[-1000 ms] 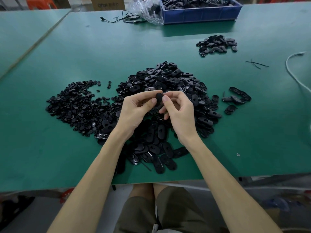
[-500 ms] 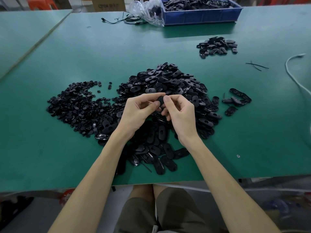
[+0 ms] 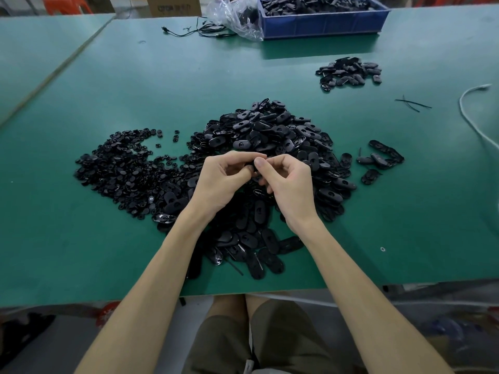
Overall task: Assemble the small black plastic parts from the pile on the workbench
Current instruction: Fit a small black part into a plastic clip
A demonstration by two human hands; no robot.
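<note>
pile (image 3: 270,136): black plastic, glossy | workbench (image 3: 162,82): green, matt, smooth | bin (image 3: 324,25): blue plastic

- The left hand (image 3: 218,182) and the right hand (image 3: 290,184) meet over the pile (image 3: 270,133) of oval black parts, fingers curled.
- Together they pinch one small black part (image 3: 249,166), mostly hidden by the fingertips.
- The pile lies mid-way across the green workbench (image 3: 135,76); a spread of smaller pieces (image 3: 121,166) touches its left side.
- A few loose ovals (image 3: 383,157) lie just right of the pile, and a small heap (image 3: 349,72) sits farther back.
- A blue bin (image 3: 324,25) holding black parts stands at the far edge, with a crumpled clear bag (image 3: 235,14) against its left end.
</note>
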